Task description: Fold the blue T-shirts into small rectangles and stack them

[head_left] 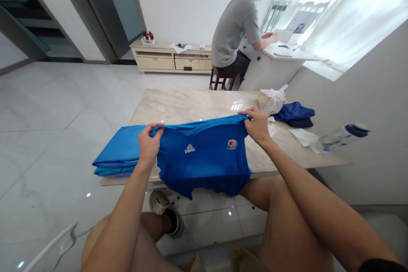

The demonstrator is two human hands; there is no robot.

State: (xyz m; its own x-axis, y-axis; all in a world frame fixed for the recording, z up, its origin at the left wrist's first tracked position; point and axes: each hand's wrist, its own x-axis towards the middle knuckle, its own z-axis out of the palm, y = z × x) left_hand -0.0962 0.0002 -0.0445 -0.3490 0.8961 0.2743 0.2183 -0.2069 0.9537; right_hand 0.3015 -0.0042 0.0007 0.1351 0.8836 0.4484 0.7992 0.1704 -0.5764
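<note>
While the left hand (pixel 148 140) and right hand (pixel 257 125) each pinch a top corner of the bright blue sports shirt (pixel 204 157) (white logo on its chest), it hangs between them over the marble table's (pixel 191 106) near edge, folded blue cloths (pixel 119 157) just beside the left hand.

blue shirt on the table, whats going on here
A seated person holds a blue shirt by its top edge, left hand and right hand pinching opposite corners, its lower part hanging over the table edge. A folded blue stack lies beside the left hand. Another person sits at a desk behind.
</note>
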